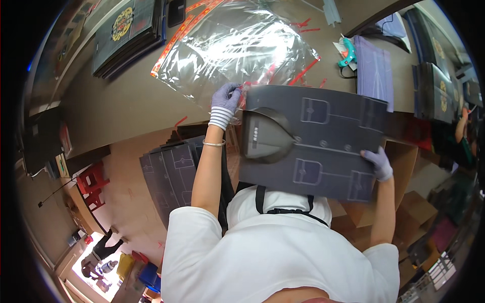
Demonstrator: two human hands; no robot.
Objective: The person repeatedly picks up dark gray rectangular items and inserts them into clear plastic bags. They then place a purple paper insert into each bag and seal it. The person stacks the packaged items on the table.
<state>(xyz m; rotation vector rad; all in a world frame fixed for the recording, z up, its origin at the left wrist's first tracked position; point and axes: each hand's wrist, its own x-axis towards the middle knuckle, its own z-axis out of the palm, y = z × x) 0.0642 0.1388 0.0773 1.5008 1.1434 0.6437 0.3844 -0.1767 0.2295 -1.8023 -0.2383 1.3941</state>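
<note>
A flat dark navy shirt-shaped cardboard sleeve [323,134], printed with pockets, buttons and a collar, is held up in front of my chest. My right hand [378,162], in a grey-purple fingertip-exposing glove, grips its right edge, thumb on the upper face. At its upper left corner, my left hand [226,103], gloved with a striped cuff, pinches crinkled clear plastic with a red strip. That plastic looks like the edge of a clear bag; whether the fingers also catch the sleeve's corner is hidden. Just beyond, a glossy pile of clear plastic bags [227,50] covers the tabletop.
A teal glue gun [347,53] lies beside purple-grey sheets [374,70] at the table's right. Dark folders with gold emblems [126,30] are stacked far left. Similar printed sleeves [169,171] stand below my left arm. Open cardboard boxes [399,166] stand at right. Another person [98,260] is lower left.
</note>
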